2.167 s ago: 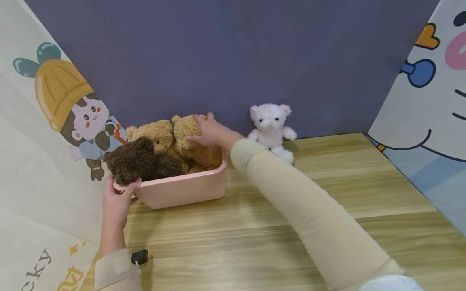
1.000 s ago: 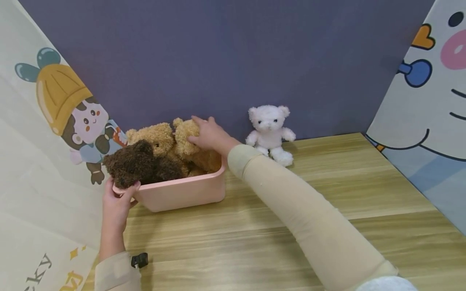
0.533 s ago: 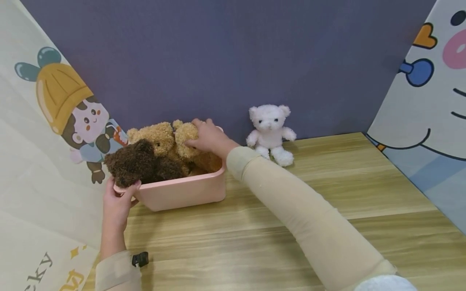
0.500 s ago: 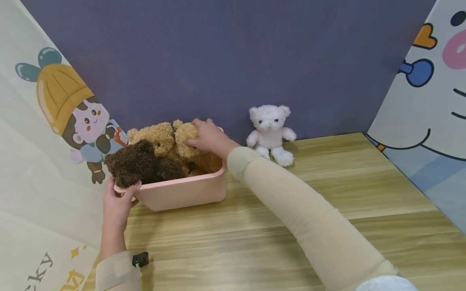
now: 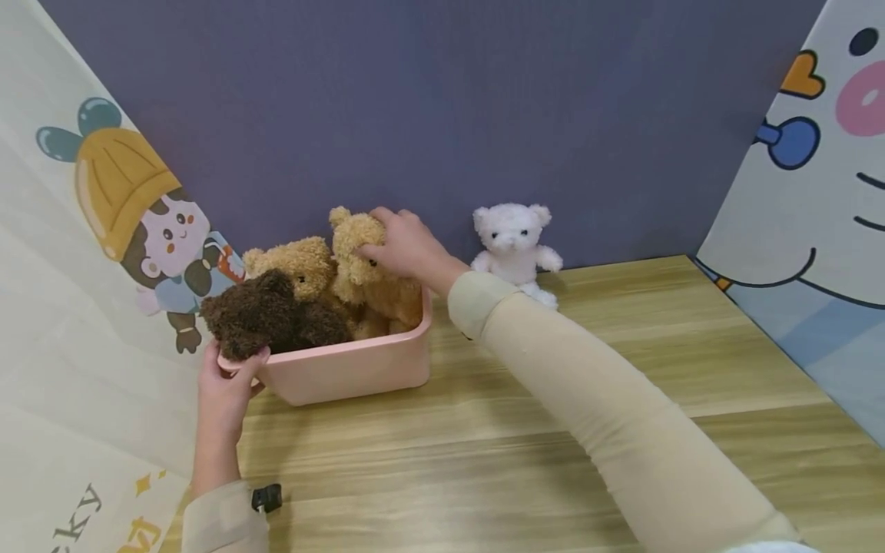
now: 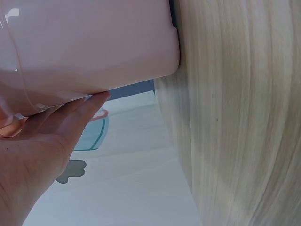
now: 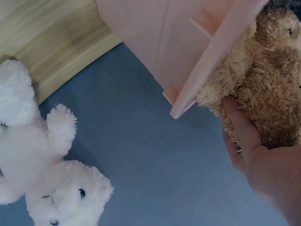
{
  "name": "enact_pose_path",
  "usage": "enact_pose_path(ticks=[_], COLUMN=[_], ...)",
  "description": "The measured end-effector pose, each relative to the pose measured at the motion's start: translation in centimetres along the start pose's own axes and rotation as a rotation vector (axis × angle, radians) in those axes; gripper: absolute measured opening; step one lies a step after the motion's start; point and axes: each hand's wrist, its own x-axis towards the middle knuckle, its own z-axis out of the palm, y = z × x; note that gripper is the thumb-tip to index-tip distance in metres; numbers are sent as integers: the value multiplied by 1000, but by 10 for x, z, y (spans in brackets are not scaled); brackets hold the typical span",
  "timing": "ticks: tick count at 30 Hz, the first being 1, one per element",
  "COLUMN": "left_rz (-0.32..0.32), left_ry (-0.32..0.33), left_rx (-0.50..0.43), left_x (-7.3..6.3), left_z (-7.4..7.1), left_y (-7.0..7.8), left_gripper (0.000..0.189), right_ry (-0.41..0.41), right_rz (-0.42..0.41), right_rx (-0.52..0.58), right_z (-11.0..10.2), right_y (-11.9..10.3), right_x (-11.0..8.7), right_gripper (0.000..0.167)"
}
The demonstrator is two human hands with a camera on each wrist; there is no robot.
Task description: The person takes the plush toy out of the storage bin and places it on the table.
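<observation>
A pink plastic bin (image 5: 346,370) stands on the table with several teddy bears inside. My left hand (image 5: 224,393) holds its left end, thumb over the rim and fingers against the outer wall; the left wrist view shows those fingers (image 6: 70,113) under the rim. At the bin's right end, my right hand (image 5: 409,244) grips a light-brown teddy bear (image 5: 354,269) by the head, which leans above the rim. A second light-brown teddy bear (image 5: 293,259) sits to its left. In front lies a dark-brown teddy bear (image 5: 252,311), its head resting over the left rim near my left thumb.
A white teddy bear (image 5: 512,238) sits upright against the blue-grey back panel (image 5: 442,115), right of the bin and partly behind my right forearm. Printed side panels (image 5: 104,369) flank the wood-grain table (image 5: 415,468) at left and right.
The right-hand light-brown bear first sank a little under my right hand, then rose, so more of its face and body shows now. My left hand has kept its hold on the bin.
</observation>
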Motion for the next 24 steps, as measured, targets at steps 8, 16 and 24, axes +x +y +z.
enact_pose_path(ticks=[8, 16, 24], left_rz=[-2, -2, -2], left_ry=[3, -8, -1], left_rx=[-1, 26, 26], left_x=[2, 3, 0], left_z=[0, -1, -2], left_y=[2, 2, -1], left_gripper=[83, 86, 85], right_ry=[65, 76, 102], right_rz=[4, 37, 26], right_rx=[40, 55, 68], right_z=[-22, -30, -36], right_y=[-6, -3, -4], right_x=[-1, -4, -6], right_gripper=[80, 80, 81])
